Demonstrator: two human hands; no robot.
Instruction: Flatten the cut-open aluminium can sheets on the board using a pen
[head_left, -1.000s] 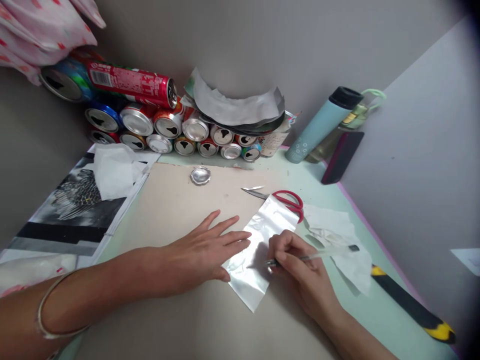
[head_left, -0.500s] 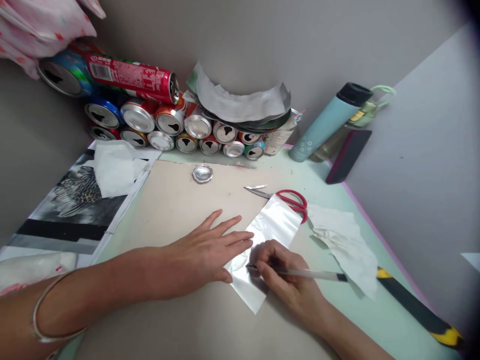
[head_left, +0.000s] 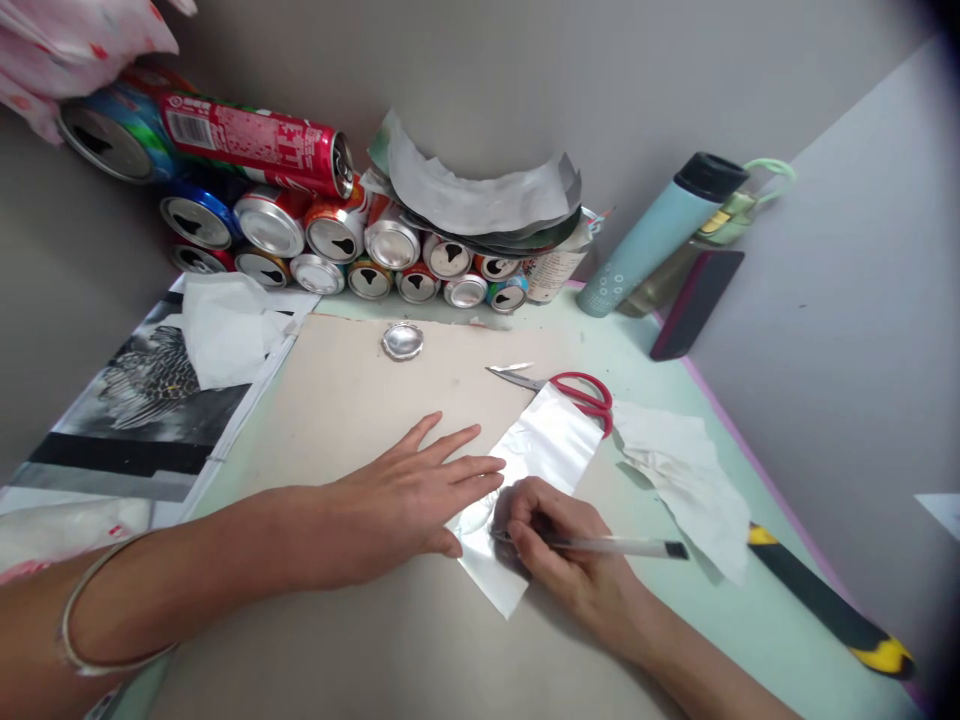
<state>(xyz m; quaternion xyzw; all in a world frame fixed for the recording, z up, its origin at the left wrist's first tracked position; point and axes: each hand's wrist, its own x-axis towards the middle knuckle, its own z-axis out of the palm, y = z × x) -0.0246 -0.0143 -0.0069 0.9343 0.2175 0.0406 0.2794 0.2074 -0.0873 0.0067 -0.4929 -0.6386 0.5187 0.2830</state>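
A shiny silver sheet [head_left: 551, 440] lies slantwise on the beige board [head_left: 352, 390]. My left hand [head_left: 420, 495] lies flat with its fingers spread, fingertips on the left edge of the sheet. Pinched in my right hand [head_left: 562, 545] is a clear pen [head_left: 626, 546] with a dark end cap, its tip down on the lower part of the sheet. Faint raised marks show on the metal between the hands. Red-handled scissors [head_left: 585, 390] lie at the sheet's upper end, partly under it. A small round silver piece [head_left: 403, 341] rests farther back.
Stacked drink cans [head_left: 337, 235] line the back, with curved metal sheets [head_left: 487, 200] on top. At the right are a blue bottle [head_left: 652, 235], a dark box [head_left: 697, 305], crumpled tissue [head_left: 690, 470] and a black-yellow tool [head_left: 825, 600]. Printed pages [head_left: 150, 400] lie left.
The whole view has shifted slightly, so things appear a little higher and farther left. Both hands keep nearly the same pose on the sheet; the pen's tilt differs very slightly.
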